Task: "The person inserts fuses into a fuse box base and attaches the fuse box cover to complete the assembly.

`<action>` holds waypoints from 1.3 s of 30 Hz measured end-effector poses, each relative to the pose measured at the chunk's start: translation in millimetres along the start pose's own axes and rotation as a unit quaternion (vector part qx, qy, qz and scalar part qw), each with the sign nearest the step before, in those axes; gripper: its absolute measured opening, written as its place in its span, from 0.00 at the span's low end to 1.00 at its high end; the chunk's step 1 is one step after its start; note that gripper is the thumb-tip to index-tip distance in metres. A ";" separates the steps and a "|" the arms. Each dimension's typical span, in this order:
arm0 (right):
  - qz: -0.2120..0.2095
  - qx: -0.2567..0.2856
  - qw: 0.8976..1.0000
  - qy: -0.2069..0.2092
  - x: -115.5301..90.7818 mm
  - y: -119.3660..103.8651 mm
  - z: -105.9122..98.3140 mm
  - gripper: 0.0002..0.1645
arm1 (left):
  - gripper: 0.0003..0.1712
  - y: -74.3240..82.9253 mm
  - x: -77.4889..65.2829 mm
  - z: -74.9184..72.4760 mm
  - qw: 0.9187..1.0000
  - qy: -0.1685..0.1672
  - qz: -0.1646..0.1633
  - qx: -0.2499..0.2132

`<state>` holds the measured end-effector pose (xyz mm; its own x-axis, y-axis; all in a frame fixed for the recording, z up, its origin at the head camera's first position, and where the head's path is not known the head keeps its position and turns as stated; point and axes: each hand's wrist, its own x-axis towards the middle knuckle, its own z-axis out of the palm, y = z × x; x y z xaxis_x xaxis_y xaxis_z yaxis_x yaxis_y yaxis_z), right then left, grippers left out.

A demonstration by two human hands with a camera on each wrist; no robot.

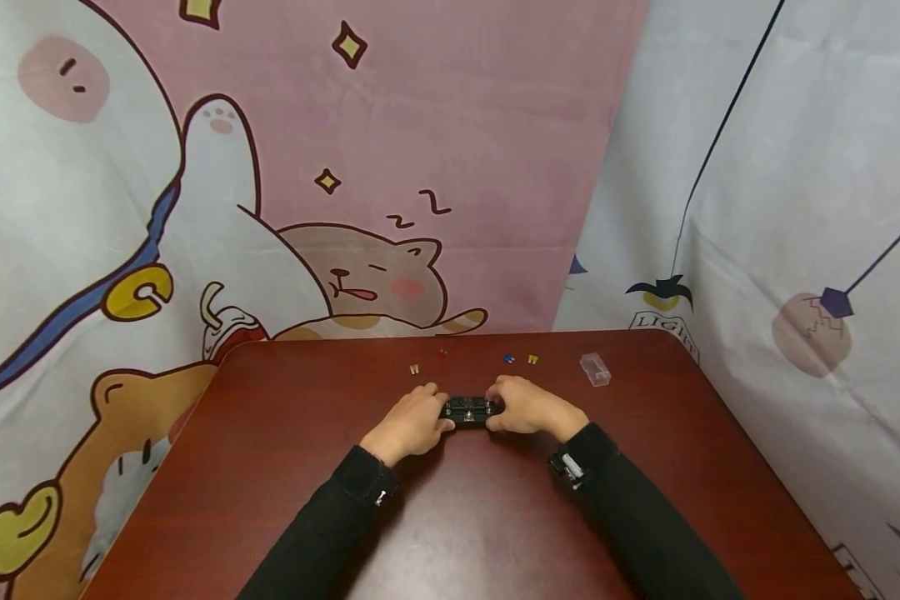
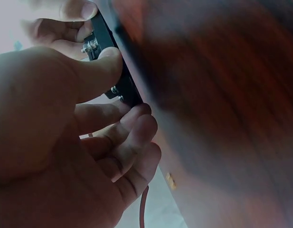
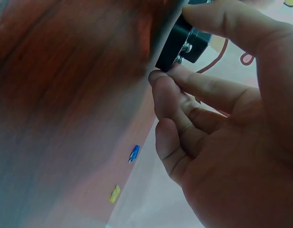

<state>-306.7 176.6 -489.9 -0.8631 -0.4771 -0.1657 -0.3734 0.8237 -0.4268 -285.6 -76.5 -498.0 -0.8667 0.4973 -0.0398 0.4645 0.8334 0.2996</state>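
A small black fuse block [image 1: 468, 410] with metal screw terminals is held between both hands above the brown table. At its left end the left hand [image 1: 411, 422] pinches it, thumb on the near side and fingers on the far side. The right hand [image 1: 531, 407] grips the opposite end in the same way. In the left wrist view the left thumb presses the block's [image 2: 130, 90] edge, and some screws show. The right wrist view shows two screws on the block [image 3: 174, 46], beside the right fingertips [image 3: 166, 92]. The block's underside is hidden.
Beyond the hands lie small blade fuses: a pale one [image 1: 414, 369], a red one [image 1: 442, 353], a blue one [image 1: 508, 358] and a yellow one [image 1: 532, 359]. A clear plastic box [image 1: 596, 370] lies at the back right of the table [image 1: 450, 533]. Printed cloth hangs behind.
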 end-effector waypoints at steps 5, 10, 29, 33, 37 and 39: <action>0.012 -0.001 1.000 0.004 -1.4 -0.5 4.2 0.28 | 0.27 1.3 0.9 5.3 1.000 0.002 -0.002 0.005; 0.012 -0.011 1.000 0.006 -1.4 -0.3 4.2 0.26 | 0.28 1.7 2.5 7.1 1.000 0.006 -0.006 0.006; 0.022 -0.009 1.000 0.016 -2.2 -3.0 9.2 0.28 | 0.29 1.8 0.5 6.3 0.999 0.013 -0.029 -0.017; 0.027 -0.009 0.999 0.021 -2.1 -3.5 10.1 0.28 | 0.27 5.6 0.2 5.2 0.999 0.019 -0.030 -0.013; 0.024 -0.005 0.999 0.021 -1.9 -0.8 12.9 0.28 | 0.26 6.5 -0.3 6.3 0.999 0.030 -0.027 -0.018; 0.015 0.004 1.000 0.020 -1.2 1.1 13.6 0.28 | 0.26 5.7 -1.6 7.2 0.999 0.036 -0.026 -0.020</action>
<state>-301.5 174.0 -502.3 -0.8871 -0.4393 -0.1420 -0.3447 0.8348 -0.4293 -280.3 -70.8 -503.1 -0.9008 0.4341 0.0125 0.4125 0.8461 0.3375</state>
